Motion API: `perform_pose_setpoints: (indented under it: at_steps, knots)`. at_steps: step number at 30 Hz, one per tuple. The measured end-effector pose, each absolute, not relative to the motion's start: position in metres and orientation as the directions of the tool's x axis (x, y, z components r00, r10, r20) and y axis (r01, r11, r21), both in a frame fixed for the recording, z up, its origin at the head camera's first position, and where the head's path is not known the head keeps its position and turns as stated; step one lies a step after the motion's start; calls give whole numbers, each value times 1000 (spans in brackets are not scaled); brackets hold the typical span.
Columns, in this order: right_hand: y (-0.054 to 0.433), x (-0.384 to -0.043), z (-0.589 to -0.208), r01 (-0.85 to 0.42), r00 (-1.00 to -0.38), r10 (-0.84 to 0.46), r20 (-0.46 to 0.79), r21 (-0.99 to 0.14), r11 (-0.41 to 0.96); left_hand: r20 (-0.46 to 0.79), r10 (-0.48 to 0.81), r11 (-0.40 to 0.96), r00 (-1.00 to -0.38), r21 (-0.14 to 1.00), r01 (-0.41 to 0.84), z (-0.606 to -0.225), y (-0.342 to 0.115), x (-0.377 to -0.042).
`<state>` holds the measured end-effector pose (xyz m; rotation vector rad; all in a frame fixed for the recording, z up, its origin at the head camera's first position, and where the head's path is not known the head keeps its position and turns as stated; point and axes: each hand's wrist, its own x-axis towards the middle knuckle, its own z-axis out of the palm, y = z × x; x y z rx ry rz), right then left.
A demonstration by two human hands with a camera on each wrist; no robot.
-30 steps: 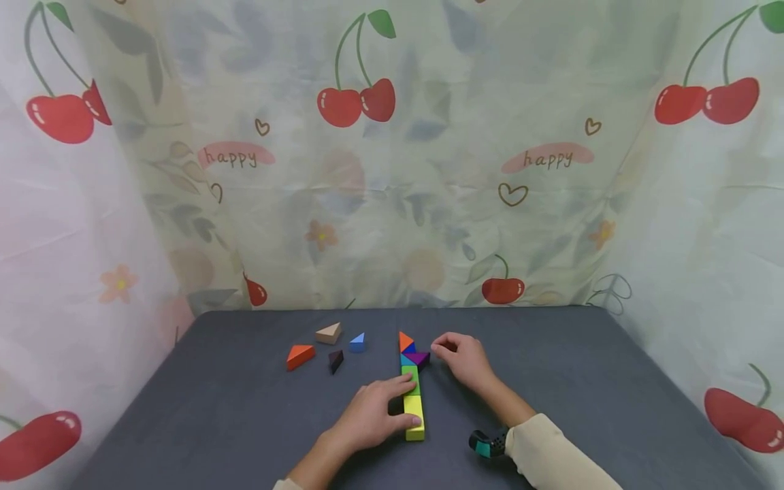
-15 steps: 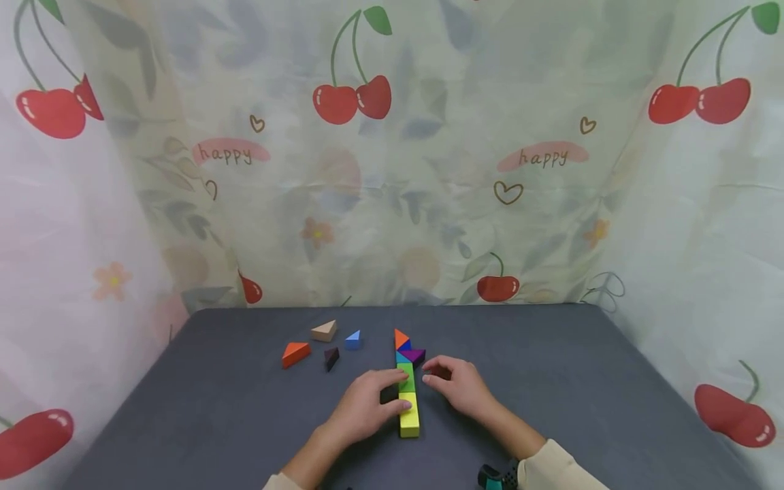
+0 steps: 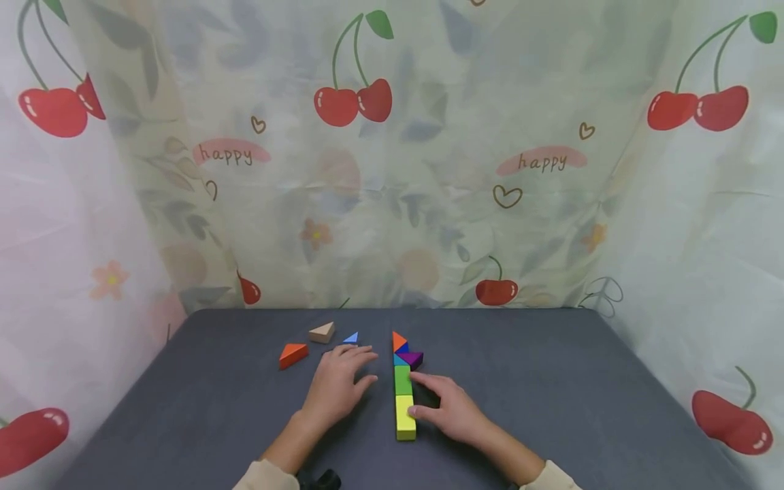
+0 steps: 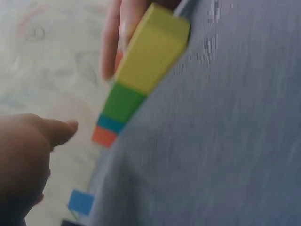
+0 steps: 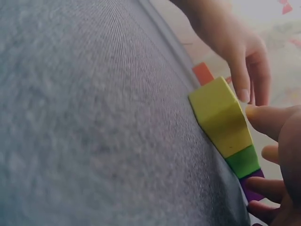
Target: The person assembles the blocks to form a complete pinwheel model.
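Observation:
A row of blocks runs away from me along the table. It has a yellow block (image 3: 405, 423) nearest, a green block (image 3: 403, 381), a teal triangle (image 3: 400, 360), a dark blue triangle (image 3: 402, 348) and an orange triangle (image 3: 399, 340) at the far end. A purple triangle (image 3: 414, 358) juts out to the right. My right hand (image 3: 452, 407) lies along the row's right side, thumb at the yellow block, forefinger by the green one. My left hand (image 3: 338, 382), fingers loosely spread, is left of the row, just in front of a light blue triangle (image 3: 352, 337).
Farther left lie a red-orange block (image 3: 293, 354) and a wooden triangle (image 3: 322, 332). The dark table (image 3: 551, 381) ends at a printed curtain (image 3: 392, 224) behind, with more curtain on both sides. A black wrist device (image 3: 327, 480) shows by the left sleeve.
My left hand has left the row and moved left toward the loose pieces, now covering the dark triangle. My right hand has come in against the row's right side.

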<state>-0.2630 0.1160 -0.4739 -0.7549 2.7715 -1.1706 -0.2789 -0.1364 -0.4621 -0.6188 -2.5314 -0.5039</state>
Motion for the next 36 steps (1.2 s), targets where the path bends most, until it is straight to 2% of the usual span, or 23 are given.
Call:
perform_pose_setpoints:
  at_steps: [4, 11, 18, 28, 36]
  knots:
    - [115, -262, -474, -417, -869, -483, 111, -690, 591, 569, 339, 845, -749, 166, 509, -469, -149, -291]
    - [112, -262, -471, -394, -860, -507, 57, -705, 589, 587, 341, 850, -734, 142, 508, -475, -171, -309]
    - [108, -262, -467, -380, -869, -491, 58, -714, 589, 550, 347, 868, -760, 118, 482, -467, -180, -325]
    - [110, -259, -467, -386, -876, -475, 84, -714, 584, 449, 402, 900, -798, -35, 434, -454, -167, -340]
    - [113, -260, -471, -408, -872, -476, 115, -709, 575, 394, 374, 917, -840, -19, 399, -455, -156, -347]
